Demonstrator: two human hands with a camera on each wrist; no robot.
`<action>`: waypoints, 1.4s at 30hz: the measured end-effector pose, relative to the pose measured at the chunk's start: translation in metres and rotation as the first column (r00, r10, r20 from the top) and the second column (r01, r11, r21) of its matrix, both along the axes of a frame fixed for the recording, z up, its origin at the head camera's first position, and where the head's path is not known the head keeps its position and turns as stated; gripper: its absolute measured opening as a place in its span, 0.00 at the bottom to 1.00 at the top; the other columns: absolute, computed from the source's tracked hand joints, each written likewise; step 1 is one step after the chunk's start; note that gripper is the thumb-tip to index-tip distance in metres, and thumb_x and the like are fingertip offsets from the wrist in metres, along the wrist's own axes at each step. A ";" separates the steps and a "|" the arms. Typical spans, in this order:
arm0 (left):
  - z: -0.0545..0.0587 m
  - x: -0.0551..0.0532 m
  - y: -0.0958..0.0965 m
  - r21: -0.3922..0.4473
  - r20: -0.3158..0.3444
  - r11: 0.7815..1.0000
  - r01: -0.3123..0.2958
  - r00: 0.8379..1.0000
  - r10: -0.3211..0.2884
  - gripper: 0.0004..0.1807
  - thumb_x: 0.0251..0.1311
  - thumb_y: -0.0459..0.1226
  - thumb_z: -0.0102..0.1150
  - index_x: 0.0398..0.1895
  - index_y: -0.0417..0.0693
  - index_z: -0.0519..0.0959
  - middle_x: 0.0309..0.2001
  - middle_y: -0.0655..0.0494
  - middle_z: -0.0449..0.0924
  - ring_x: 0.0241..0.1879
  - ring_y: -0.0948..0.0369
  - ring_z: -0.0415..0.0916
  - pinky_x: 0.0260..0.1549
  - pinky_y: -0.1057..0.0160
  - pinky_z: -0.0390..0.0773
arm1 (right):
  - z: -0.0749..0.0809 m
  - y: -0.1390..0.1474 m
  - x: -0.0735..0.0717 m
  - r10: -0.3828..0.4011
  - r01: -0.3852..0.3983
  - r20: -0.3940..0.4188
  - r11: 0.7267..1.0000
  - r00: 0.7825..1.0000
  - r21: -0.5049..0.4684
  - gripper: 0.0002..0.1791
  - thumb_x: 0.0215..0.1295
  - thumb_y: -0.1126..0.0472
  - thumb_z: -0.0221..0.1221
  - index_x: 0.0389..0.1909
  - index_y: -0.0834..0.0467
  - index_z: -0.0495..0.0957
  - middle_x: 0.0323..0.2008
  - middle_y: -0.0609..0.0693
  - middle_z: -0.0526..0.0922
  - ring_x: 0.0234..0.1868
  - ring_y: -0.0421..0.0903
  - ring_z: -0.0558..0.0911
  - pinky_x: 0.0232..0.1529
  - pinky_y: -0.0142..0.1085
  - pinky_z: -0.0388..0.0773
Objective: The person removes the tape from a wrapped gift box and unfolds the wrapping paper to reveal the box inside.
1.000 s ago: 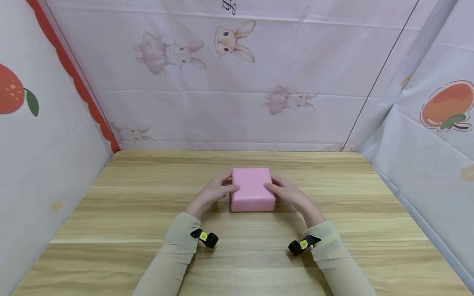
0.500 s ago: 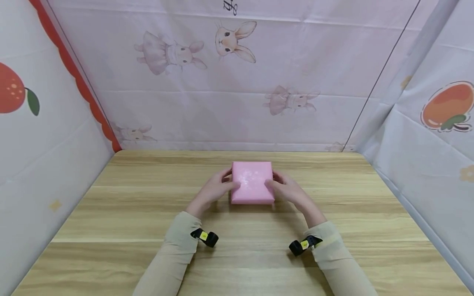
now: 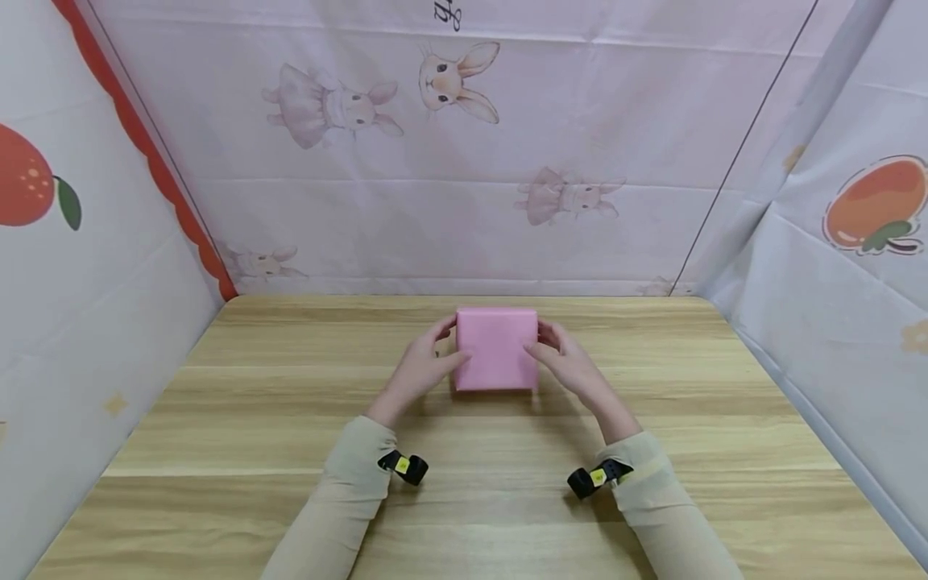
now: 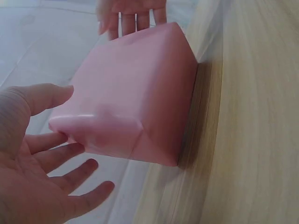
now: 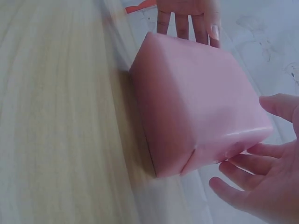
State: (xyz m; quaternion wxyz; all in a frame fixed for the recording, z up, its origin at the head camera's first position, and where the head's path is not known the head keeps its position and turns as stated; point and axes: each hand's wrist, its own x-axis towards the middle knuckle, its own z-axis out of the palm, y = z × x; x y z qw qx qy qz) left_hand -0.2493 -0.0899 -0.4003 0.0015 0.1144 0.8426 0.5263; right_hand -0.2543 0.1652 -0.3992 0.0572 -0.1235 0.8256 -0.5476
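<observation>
"So, in hand just now?"

"1 pink box (image 3: 497, 350), directly above or on the wooden table (image 3: 254, 387), broad face toward the head view. Fully flat on the wood or slightly raised? Can't tell."

"And the left hand (image 3: 422, 362)?"

"At the left side of the pink box, grasping: thumb at the edge of the broad face, 2 fingertips by the side wall, the outer 2 fingers spread and apart."

"The right hand (image 3: 569, 366), likewise?"

"Yes, at the right side of the pink box, also grasping: thumb at the edge of the broad face, fingertips by the side wall, little finger apart."

"On the near side of the pink box?"

"2 beige sleeves (image 3: 326, 511), with 1 black wrist device (image 3: 579, 483) on each."

"Beyond the pink box?"

"A pale back cloth (image 3: 435, 234) with rabbit prints (image 3: 304, 109). Well to the left of the pink box, red scalloped trim (image 3: 167, 184); well to the right, an orange fruit print (image 3: 873, 205)."
</observation>
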 end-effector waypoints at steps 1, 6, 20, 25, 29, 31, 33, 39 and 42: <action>0.001 0.001 0.001 0.008 -0.008 1.000 -0.006 1.000 0.006 0.37 0.61 0.43 0.65 0.72 0.49 0.62 0.71 0.46 0.65 0.71 0.49 0.62 0.66 0.42 0.66 | 0.000 0.000 0.000 -0.007 0.007 -0.006 1.000 1.000 0.000 0.38 0.70 0.49 0.54 0.73 0.64 0.54 0.71 0.65 0.62 0.72 0.60 0.62 0.71 0.55 0.61; 0.004 0.003 0.003 0.062 -0.043 0.997 -0.040 0.998 0.043 0.31 0.61 0.42 0.64 0.67 0.46 0.68 0.66 0.46 0.71 0.66 0.49 0.69 0.62 0.47 0.73 | 0.003 0.001 -0.001 -0.049 0.048 -0.010 0.998 0.999 -0.036 0.34 0.70 0.49 0.56 0.70 0.63 0.59 0.69 0.63 0.66 0.72 0.58 0.64 0.71 0.55 0.62; 0.005 0.003 0.005 0.244 -0.068 0.959 -0.145 0.984 0.166 0.16 0.62 0.43 0.64 0.48 0.45 0.79 0.55 0.48 0.81 0.53 0.49 0.81 0.51 0.53 0.82 | 0.003 -0.005 -0.002 -0.199 0.194 -0.012 0.965 0.980 -0.179 0.21 0.71 0.59 0.55 0.57 0.69 0.68 0.60 0.65 0.73 0.63 0.55 0.75 0.56 0.36 0.79; 0.003 0.000 0.003 0.229 -0.046 0.960 -0.162 0.983 0.177 0.17 0.60 0.43 0.65 0.49 0.46 0.79 0.51 0.48 0.82 0.49 0.49 0.82 0.48 0.54 0.82 | 0.003 -0.003 -0.004 -0.197 0.195 0.011 0.961 0.980 -0.196 0.20 0.69 0.62 0.57 0.56 0.69 0.67 0.59 0.65 0.74 0.63 0.56 0.75 0.53 0.32 0.80; 0.003 0.000 0.002 0.209 -0.014 0.965 -0.158 0.986 0.164 0.18 0.61 0.42 0.65 0.53 0.48 0.78 0.52 0.48 0.82 0.48 0.50 0.82 0.47 0.55 0.81 | 0.003 -0.001 -0.004 -0.163 0.167 0.037 0.965 0.986 -0.201 0.24 0.69 0.62 0.57 0.60 0.68 0.64 0.62 0.65 0.72 0.63 0.57 0.74 0.56 0.40 0.80; 0.003 0.000 0.002 0.198 0.017 0.968 -0.154 0.988 0.154 0.20 0.61 0.43 0.64 0.55 0.49 0.77 0.54 0.48 0.81 0.49 0.51 0.81 0.48 0.56 0.80 | 0.004 0.000 -0.005 -0.140 0.150 0.059 0.967 0.988 -0.208 0.26 0.69 0.62 0.57 0.63 0.68 0.63 0.63 0.64 0.71 0.63 0.56 0.74 0.58 0.44 0.79; 0.004 0.001 0.001 0.189 0.057 0.971 -0.149 0.988 0.140 0.22 0.62 0.44 0.63 0.58 0.51 0.76 0.55 0.50 0.80 0.50 0.52 0.80 0.48 0.56 0.80 | 0.005 0.002 -0.004 -0.114 0.131 0.088 0.967 0.990 -0.217 0.28 0.69 0.62 0.57 0.66 0.66 0.61 0.64 0.64 0.69 0.62 0.54 0.74 0.59 0.46 0.78; 0.005 0.000 -0.003 0.167 0.155 0.981 -0.098 0.985 0.072 0.28 0.62 0.44 0.61 0.65 0.53 0.71 0.59 0.49 0.76 0.54 0.52 0.76 0.52 0.50 0.79 | 0.008 0.007 -0.003 -0.003 0.044 0.178 0.973 0.984 -0.226 0.35 0.68 0.60 0.55 0.72 0.65 0.54 0.68 0.65 0.63 0.64 0.54 0.71 0.62 0.48 0.75; 0.006 0.000 -0.004 0.156 0.179 0.986 -0.053 0.984 0.024 0.30 0.62 0.42 0.59 0.69 0.53 0.67 0.61 0.47 0.74 0.55 0.51 0.75 0.54 0.46 0.78 | 0.010 0.009 -0.001 0.053 -0.002 0.210 0.972 0.976 -0.235 0.36 0.67 0.62 0.54 0.73 0.66 0.52 0.70 0.67 0.61 0.67 0.57 0.68 0.65 0.51 0.71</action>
